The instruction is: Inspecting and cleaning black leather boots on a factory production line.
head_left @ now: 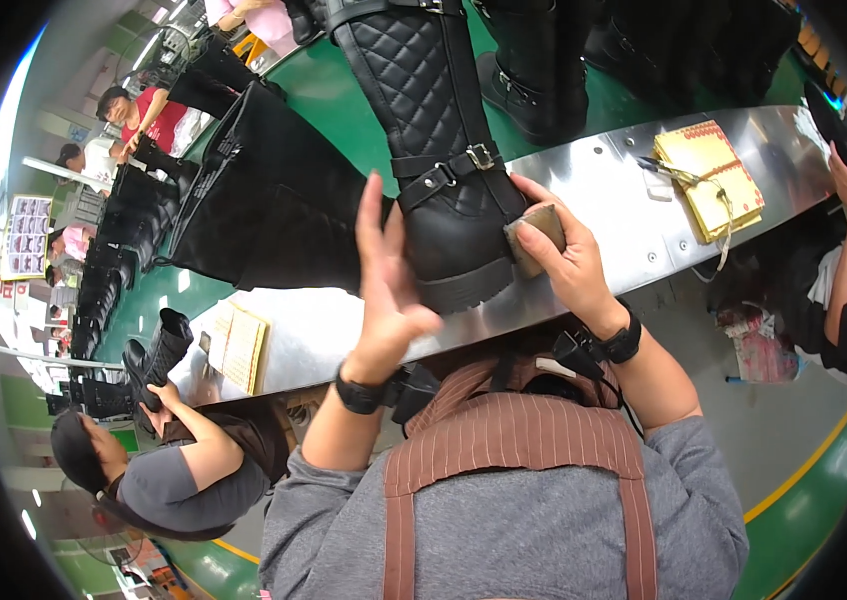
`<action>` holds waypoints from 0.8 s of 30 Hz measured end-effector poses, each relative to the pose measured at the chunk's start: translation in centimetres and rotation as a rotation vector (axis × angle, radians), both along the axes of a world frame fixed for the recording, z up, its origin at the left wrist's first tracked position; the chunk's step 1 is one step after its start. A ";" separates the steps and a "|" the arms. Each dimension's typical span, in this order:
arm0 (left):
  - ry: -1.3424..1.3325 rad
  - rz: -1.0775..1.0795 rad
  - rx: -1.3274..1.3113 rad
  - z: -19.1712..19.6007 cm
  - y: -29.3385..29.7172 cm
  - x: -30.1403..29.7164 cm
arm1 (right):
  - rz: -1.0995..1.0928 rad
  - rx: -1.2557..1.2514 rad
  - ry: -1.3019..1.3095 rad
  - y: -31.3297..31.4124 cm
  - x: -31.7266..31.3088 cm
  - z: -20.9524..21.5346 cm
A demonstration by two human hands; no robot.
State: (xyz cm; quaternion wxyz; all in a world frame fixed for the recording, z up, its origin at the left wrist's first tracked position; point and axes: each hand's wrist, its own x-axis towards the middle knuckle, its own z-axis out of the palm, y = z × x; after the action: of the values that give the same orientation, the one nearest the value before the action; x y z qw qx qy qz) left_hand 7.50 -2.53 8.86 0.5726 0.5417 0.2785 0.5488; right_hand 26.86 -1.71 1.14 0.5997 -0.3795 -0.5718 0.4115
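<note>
A black knee-high boot (439, 150) with a quilted shaft and buckled ankle straps stands upright in front of me, its foot end at the metal table edge. My right hand (569, 258) is closed round a small brownish-grey block (536, 240), which looks like a sponge or sanding block, against the right side of the boot's foot. Along the left side of the foot is my left hand (384, 295), its fingers stretched out and slightly blurred. Whether its fingers touch the leather I cannot tell. A large black boot shaft (269, 190) lies just left of that hand.
More black boots (534, 80) stand on the green surface (319, 85) behind. On the metal ledge (614, 185) to the right lies a stack of yellow cards (712, 180) with a corded pen-like tool; another stack (236, 345) lies left. Co-workers sit at left (184, 455) and right (844, 290).
</note>
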 end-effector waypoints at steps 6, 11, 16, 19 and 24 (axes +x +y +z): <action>0.375 0.129 0.311 -0.1 -0.9 -0.1 | 0.069 -0.050 0.176 -0.7 -1.3 0.9; 0.362 0.215 0.282 1.4 -1.7 -1.0 | 0.059 -0.041 0.033 -0.2 -1.7 2.5; 0.365 0.267 0.219 1.1 -1.1 -2.1 | -0.121 0.193 -0.116 -0.9 -1.9 3.5; 0.376 0.255 0.234 0.9 -0.8 -2.3 | -0.189 0.469 -0.289 -0.7 -2.8 3.4; 0.402 0.247 0.242 1.5 -0.9 -1.7 | -0.132 0.559 -0.455 0.4 -2.0 3.7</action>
State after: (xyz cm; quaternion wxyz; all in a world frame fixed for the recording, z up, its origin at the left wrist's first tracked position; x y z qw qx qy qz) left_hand 5.82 -3.39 10.34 0.3654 0.6662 0.3831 0.5253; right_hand 24.83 -1.29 4.85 0.5628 -0.3189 -0.7554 0.1049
